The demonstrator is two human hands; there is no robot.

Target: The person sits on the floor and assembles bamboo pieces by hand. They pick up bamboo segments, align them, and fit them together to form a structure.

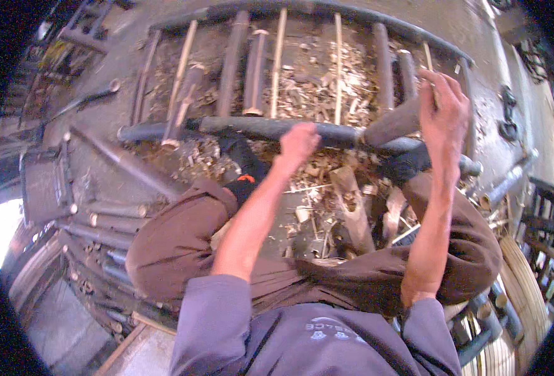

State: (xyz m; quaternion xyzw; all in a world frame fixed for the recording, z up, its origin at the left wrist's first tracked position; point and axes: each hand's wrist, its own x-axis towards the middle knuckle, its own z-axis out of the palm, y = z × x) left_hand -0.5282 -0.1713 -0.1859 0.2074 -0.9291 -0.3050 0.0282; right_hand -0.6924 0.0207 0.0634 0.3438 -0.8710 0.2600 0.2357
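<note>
A ladder-like frame of dark round poles lies across the floor, its near rail (245,127) running in front of my knees. Over the middle of this rail is my left hand (299,144), its fingers curled into a fist; what they hold, if anything, is hidden. My right hand (445,109) is raised at the right end of the frame, its fingers bent round the end of a thick, round wooden piece (391,124). That piece slants down to the left across the rail. Its gripped end is covered by the hand.
Wood chips (314,75) lie heaped inside the frame among pale thin rungs (279,62) and thicker dark ones (232,62). A split piece (352,207) rests between my legs. Loose poles (120,160) lie at left, and another pole (508,178) at right.
</note>
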